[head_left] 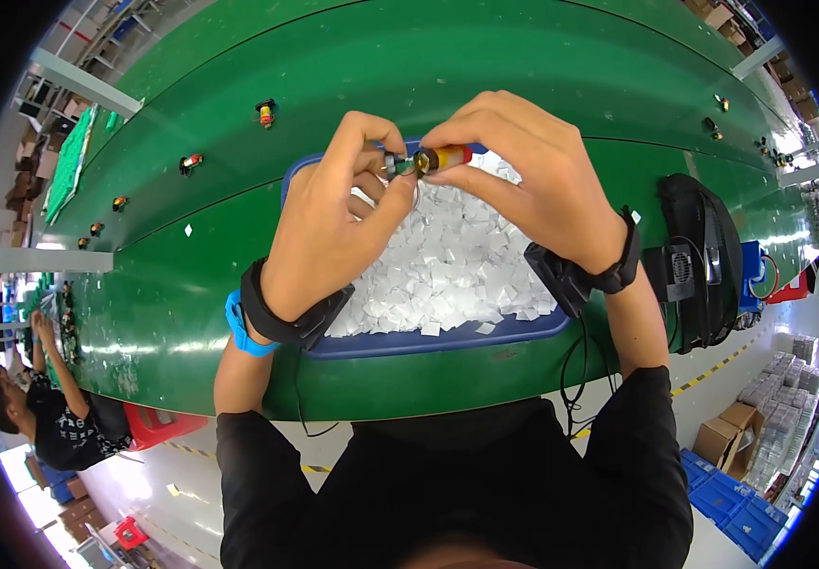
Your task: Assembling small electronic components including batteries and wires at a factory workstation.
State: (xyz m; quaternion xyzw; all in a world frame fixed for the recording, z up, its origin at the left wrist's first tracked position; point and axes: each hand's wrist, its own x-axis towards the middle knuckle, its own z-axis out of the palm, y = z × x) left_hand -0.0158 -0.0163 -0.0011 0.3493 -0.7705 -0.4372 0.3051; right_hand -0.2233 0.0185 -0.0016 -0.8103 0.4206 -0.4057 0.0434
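Above the far part of a blue tray [428, 344] my two hands meet over small parts. My left hand [329, 223] is closed, pinching a small round grey-and-black part [391, 165] with a green bit at its inner side. My right hand [547, 175] grips a short yellow, black and red cylinder [447, 157] between thumb and fingers, lying sideways. The facing ends of the two parts are very close; whether they touch I cannot tell. A thin wire hangs below them. Under my hands, many small white square pieces [457, 256] fill the tray.
Similar small assemblies [265, 114] lie spaced out on the green table [523, 57]. A black bag [713, 228] and a black device [680, 267] stand on the right. Black cables [575, 379] hang at the near edge. Another person [49, 417] works at far left.
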